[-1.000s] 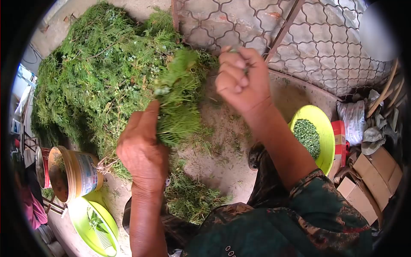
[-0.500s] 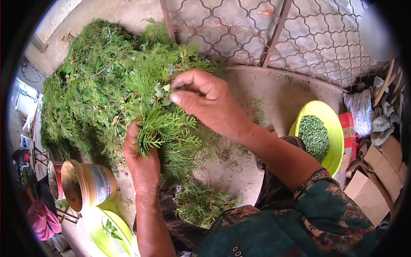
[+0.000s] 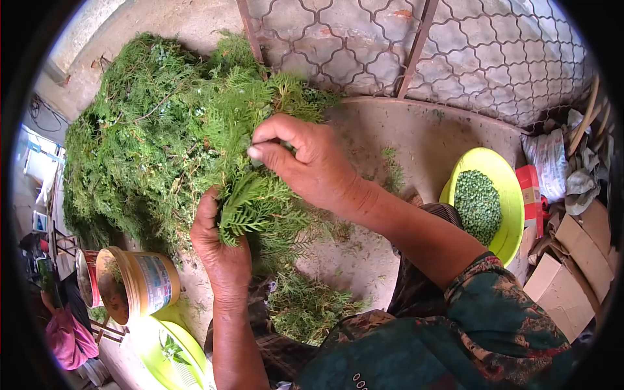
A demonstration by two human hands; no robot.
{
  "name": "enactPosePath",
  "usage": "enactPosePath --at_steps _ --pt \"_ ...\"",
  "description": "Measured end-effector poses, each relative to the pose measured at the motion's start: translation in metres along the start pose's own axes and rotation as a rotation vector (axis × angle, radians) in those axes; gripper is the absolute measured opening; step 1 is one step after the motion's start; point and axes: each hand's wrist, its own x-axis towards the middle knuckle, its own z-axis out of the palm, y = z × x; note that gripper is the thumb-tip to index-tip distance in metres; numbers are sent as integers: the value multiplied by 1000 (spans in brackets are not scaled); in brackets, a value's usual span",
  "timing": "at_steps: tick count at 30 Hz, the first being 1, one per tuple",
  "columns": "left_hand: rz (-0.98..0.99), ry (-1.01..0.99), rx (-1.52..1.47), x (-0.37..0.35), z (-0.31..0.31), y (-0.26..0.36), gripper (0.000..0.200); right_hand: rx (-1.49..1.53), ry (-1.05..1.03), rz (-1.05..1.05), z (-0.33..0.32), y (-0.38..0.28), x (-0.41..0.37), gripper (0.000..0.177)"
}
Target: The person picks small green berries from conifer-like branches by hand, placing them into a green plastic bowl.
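My left hand [image 3: 221, 257] is closed around a leafy cypress sprig [image 3: 244, 211], with the flat green fronds spilling over the thumb and fingers. Just above it, my right hand [image 3: 305, 159] pinches thumb and forefinger together on a small pale-green cone [image 3: 256, 161], mostly hidden by the fingertips. Behind both hands rises a large pile of cut cypress branches [image 3: 143, 136], dotted with small bluish-green cones. To the right, a yellow-green basin [image 3: 513, 227] holds a heap of picked green cones [image 3: 478, 208].
Loose cypress clippings [image 3: 309, 302] lie on the floor near my legs. A yellowish bucket [image 3: 153, 283] and another bright green basin [image 3: 146, 344] stand at left. A metal lattice [image 3: 338, 45] leans along the wall. Cardboard [image 3: 552, 292] and a red box [image 3: 530, 195] flank the right basin.
My right hand has shifted slightly left and down, its fingertips covering the cones that showed there before. My left hand, still around the sprig, has moved slightly right and down.
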Motion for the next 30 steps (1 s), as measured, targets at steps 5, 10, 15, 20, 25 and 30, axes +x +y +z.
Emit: enactPosePath --at_steps 5,10,15,20,25,30 --pt "-222 67 -285 -3 -3 -6 29 540 77 376 -20 -11 7 17" --pt "-812 229 -300 3 -12 8 53 1389 141 583 -42 -6 15 26" --pt "-556 142 -68 7 -7 19 31 1437 -122 513 -23 -2 10 28" --pt "-195 67 -149 0 -7 0 35 629 -36 315 -10 -7 5 18" --pt "-81 32 -65 -2 -6 -5 35 45 34 61 2 2 -1 15" --pt "-469 209 -413 -2 -6 -4 30 1424 59 396 -36 10 12 16"
